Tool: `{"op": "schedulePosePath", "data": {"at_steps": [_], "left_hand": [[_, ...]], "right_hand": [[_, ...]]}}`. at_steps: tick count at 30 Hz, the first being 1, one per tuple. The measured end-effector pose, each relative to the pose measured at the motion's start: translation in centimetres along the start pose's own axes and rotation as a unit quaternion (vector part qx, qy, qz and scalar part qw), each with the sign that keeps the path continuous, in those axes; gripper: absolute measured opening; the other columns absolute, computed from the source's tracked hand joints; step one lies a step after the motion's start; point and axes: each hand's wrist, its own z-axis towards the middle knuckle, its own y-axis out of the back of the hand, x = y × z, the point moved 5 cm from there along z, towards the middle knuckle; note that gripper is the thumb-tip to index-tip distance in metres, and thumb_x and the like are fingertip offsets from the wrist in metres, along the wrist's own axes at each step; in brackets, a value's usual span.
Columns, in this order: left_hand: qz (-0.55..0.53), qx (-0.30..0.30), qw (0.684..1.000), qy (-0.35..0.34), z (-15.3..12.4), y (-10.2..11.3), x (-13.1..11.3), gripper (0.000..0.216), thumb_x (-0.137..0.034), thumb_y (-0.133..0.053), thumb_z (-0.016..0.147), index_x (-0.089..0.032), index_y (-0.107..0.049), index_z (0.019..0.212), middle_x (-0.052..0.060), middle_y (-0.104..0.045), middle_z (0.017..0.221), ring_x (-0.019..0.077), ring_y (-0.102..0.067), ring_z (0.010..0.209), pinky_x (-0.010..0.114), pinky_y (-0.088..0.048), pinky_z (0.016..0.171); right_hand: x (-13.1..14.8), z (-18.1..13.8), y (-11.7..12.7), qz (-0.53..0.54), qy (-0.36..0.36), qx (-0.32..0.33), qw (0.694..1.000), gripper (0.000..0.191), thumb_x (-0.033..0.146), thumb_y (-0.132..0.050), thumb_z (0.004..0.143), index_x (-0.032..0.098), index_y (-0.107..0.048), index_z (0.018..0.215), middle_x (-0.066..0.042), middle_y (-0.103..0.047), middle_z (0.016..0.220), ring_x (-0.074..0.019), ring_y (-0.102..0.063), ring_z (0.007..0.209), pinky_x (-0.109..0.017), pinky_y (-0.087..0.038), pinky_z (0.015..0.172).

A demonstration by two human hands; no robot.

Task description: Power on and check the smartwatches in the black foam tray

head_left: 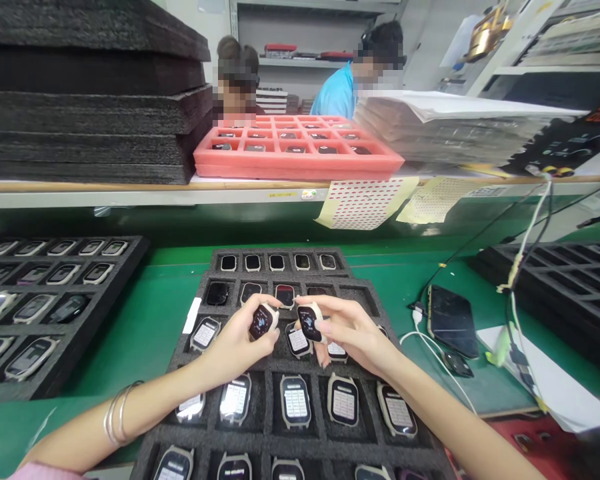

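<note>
My left hand (250,333) is closed around a smartwatch case (261,321) with a dark lit screen, gripped by its edges between thumb and fingers. Another smartwatch case (309,323), pale-framed with a similar lit screen, is pinched in my right hand (347,330). Both are held close together above a black foam tray (260,438) whose compartments contain several strapless watch cases. Many of those, such as the watch (295,401) in the middle, show white list-like screens. Farther back in the foam, a row of watches (277,263) has dark screens.
Another foam tray of watches (95,293) lies at left. A phone (451,320) and white cables (433,343) lie at right, beside a dark slotted tray (570,287). On the shelf are black foam stacks (90,107) and a pink tray (300,163); two people are beyond.
</note>
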Motion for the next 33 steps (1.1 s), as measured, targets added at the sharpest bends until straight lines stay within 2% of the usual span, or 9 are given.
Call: {"op": "schedulePosePath", "data": {"at_steps": [2, 5, 9, 12, 19, 28, 33], "left_hand": [[-0.042, 0.014, 0.999, 0.019, 0.2, -0.3, 0.3, 0.039, -0.022, -0.059, 0.083, -0.023, -0.046, 0.119, -0.002, -0.051, 0.085, 0.0113, -0.048, 0.064, 0.024, -0.042, 0.059], [-0.126, 0.032, 0.991, 0.029, 0.4, -0.7, 0.5, 0.046, -0.022, -0.06, 0.081, -0.021, -0.042, 0.124, 0.002, -0.055, 0.093, 0.0154, -0.056, 0.075, 0.026, -0.048, 0.062], [-0.21, 0.023, 0.976, 0.055, 0.6, -0.8, 0.9, 0.039, -0.023, -0.051, 0.085, -0.019, -0.045, 0.123, 0.005, -0.057, 0.096, 0.0201, -0.06, 0.084, 0.032, -0.052, 0.066], [-0.253, 0.018, 0.965, 0.066, 0.5, -0.8, 1.2, 0.034, -0.022, -0.05, 0.086, -0.02, -0.049, 0.12, 0.007, -0.059, 0.104, 0.0218, -0.061, 0.091, 0.035, -0.053, 0.072], [-0.256, 0.024, 0.965, 0.059, 0.4, -0.8, 0.7, 0.031, -0.022, -0.05, 0.088, -0.02, -0.052, 0.119, 0.008, -0.062, 0.106, 0.0236, -0.061, 0.096, 0.038, -0.054, 0.076], [-0.255, 0.025, 0.965, 0.054, 0.4, -0.8, 0.6, 0.029, -0.022, -0.05, 0.089, -0.019, -0.051, 0.118, 0.009, -0.063, 0.104, 0.0236, -0.062, 0.096, 0.038, -0.054, 0.076], [-0.24, 0.029, 0.969, 0.056, 0.4, -0.8, 0.7, 0.028, -0.017, -0.048, 0.087, -0.019, -0.051, 0.115, 0.009, -0.063, 0.107, 0.0226, -0.062, 0.095, 0.038, -0.055, 0.076]], "right_hand": [[-0.2, 0.0, -0.1, 0.012, -0.02, 0.008, 1.0, 0.047, 0.027, -0.065, 0.086, 0.015, -0.053, 0.13, -0.008, -0.069, 0.082, -0.0173, -0.068, 0.057, -0.027, -0.056, 0.052], [-0.4, 0.2, -0.2, 0.026, -0.048, 0.007, 0.998, 0.045, 0.029, -0.062, 0.087, 0.015, -0.052, 0.128, -0.011, -0.068, 0.093, -0.0198, -0.07, 0.065, -0.028, -0.056, 0.053], [-0.9, 0.4, 0.1, -0.001, -0.045, -0.022, 0.999, 0.036, 0.03, -0.061, 0.088, 0.017, -0.053, 0.12, -0.006, -0.068, 0.083, -0.0174, -0.068, 0.061, -0.025, -0.054, 0.049], [-1.0, 0.4, 0.5, -0.03, -0.023, -0.047, 0.998, 0.04, 0.031, -0.062, 0.088, 0.019, -0.051, 0.125, -0.006, -0.069, 0.086, -0.0169, -0.068, 0.057, -0.025, -0.054, 0.045], [-0.7, 0.2, 0.7, -0.045, -0.026, -0.059, 0.997, 0.045, 0.031, -0.062, 0.088, 0.018, -0.051, 0.129, -0.011, -0.071, 0.099, -0.0202, -0.072, 0.062, -0.026, -0.056, 0.046], [-0.8, 0.2, 0.7, -0.032, -0.023, -0.062, 0.997, 0.047, 0.031, -0.064, 0.087, 0.017, -0.051, 0.131, -0.013, -0.072, 0.099, -0.0223, -0.072, 0.062, -0.027, -0.058, 0.046], [-0.9, 0.2, 0.8, -0.061, -0.02, -0.069, 0.996, 0.046, 0.029, -0.066, 0.086, 0.018, -0.053, 0.128, -0.011, -0.071, 0.099, -0.0196, -0.071, 0.058, -0.026, -0.057, 0.044]]}}
